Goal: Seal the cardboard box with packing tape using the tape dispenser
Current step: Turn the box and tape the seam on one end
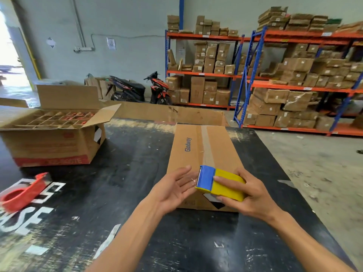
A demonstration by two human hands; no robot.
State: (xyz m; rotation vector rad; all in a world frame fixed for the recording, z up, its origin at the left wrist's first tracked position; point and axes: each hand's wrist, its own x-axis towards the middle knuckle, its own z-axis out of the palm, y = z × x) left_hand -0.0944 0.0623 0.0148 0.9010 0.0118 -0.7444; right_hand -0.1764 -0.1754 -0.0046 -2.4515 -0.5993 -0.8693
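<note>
here the right hand (pixel 249 195) is clamped around the yellow body of the tape dispenser (pixel 220 183), its blue cutter end pointing left toward the left hand (pixel 174 185), which is open, palm up, just beside that blade and holding nothing. both hands hover over the near end of the cardboard box (pixel 204 154) on the black table (pixel 125 158). the box lies with its long axis running away from the person — a tape strip (pixel 206 142) already follows the centre seam. so the dispenser sits crosswise to the seam, and i judge it must turn before a pull along it. a red dispenser (pixel 21 191) rests far left, an open box (pixel 53 134) behind it.
</note>
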